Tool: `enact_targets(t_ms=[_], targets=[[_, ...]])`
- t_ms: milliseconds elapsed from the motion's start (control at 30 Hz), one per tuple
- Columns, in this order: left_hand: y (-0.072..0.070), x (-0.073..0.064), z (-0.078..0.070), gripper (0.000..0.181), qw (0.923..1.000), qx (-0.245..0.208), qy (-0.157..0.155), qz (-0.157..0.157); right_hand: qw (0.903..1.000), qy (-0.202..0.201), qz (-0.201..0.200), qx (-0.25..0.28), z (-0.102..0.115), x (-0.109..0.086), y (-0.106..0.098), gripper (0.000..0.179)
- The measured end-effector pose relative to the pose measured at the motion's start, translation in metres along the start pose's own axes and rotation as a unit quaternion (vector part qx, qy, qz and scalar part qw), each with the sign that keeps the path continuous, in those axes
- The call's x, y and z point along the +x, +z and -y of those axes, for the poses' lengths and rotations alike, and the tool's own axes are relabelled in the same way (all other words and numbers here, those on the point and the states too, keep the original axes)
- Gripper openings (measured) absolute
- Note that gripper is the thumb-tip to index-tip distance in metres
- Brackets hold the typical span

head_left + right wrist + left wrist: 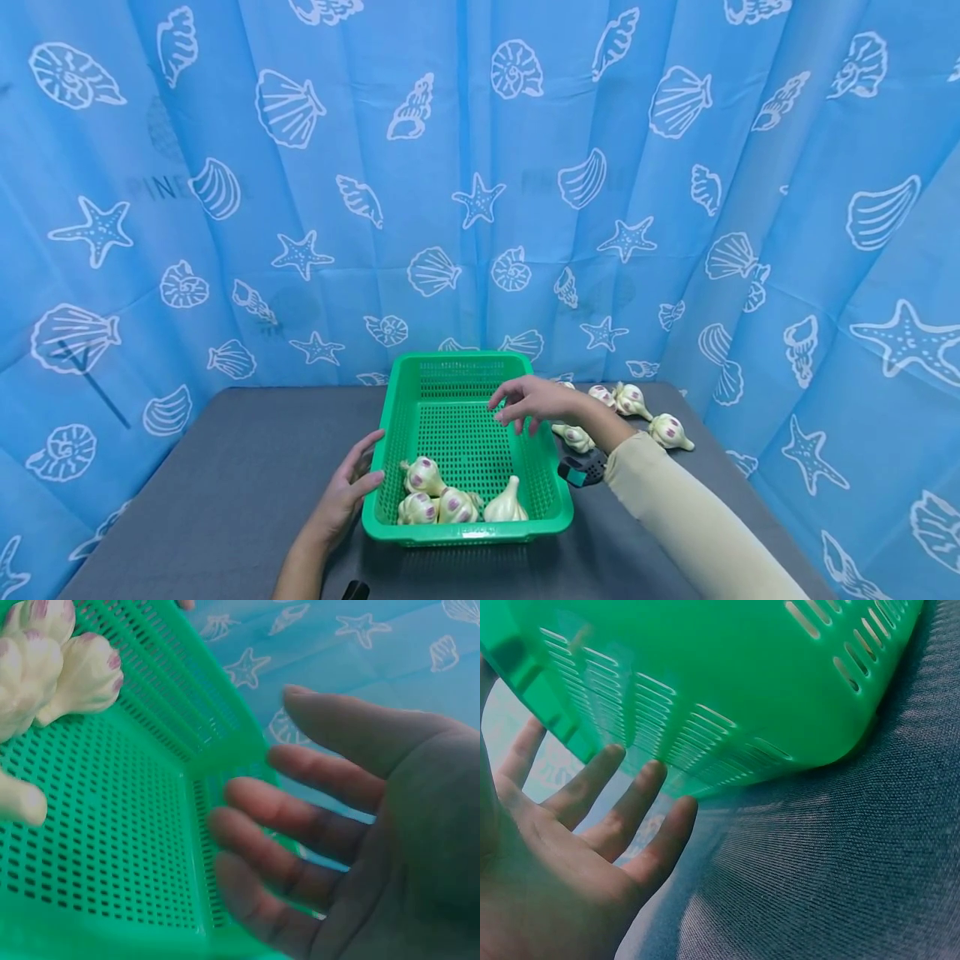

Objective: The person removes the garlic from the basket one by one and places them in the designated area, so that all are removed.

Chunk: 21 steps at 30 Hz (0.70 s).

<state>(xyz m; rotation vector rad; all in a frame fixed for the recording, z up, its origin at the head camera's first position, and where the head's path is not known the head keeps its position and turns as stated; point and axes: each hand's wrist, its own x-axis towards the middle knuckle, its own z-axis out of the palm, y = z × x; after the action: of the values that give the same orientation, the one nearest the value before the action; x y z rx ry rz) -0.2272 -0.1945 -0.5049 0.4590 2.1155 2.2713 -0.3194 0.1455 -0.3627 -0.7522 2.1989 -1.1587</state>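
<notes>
A green plastic basket (420, 532) stands on the table with several garlic bulbs (457, 506) grouped at its near end. One of these, a paler bulb (506, 505), has its stem pointing up. My left hand (345, 487) rests at the basket's left side, thumb near the rim and fingers spread along the outer wall (727, 682). Over the basket's right part hovers my right hand (538, 398), holding nothing. Its loosely bent fingers (292, 825) show apart from the bulbs in the right wrist view.
More garlic bulbs (670, 432) lie on the grey tabletop (270, 467) right of the basket, some partly behind my right forearm. A blue shell-print curtain (480, 208) hangs behind the table. A small black object (356, 590) shows at the near edge.
</notes>
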Motion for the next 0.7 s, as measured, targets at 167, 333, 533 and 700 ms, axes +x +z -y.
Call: enact_targets(t_ms=[167,333,533,700], targets=[[0.000,0.001,0.000,0.062,1.0000,-0.001,-0.006,-0.006,0.9984,0.036,0.042,-0.012,0.009,0.005,0.006,0.029],[0.000,0.000,0.000,0.063,0.9999,-0.002,-0.009,-0.004,0.9947,0.072,0.071,-0.018,0.011,0.012,0.012,0.028],[0.001,0.000,-0.001,0.062,0.9998,-0.001,-0.018,-0.009,0.9882,0.112,0.105,-0.004,0.009,0.018,0.021,0.027],[0.000,-0.002,-0.004,0.061,1.0000,0.001,-0.009,0.001,0.9824,0.130,0.134,-0.003,0.009,0.023,0.027,0.028]])
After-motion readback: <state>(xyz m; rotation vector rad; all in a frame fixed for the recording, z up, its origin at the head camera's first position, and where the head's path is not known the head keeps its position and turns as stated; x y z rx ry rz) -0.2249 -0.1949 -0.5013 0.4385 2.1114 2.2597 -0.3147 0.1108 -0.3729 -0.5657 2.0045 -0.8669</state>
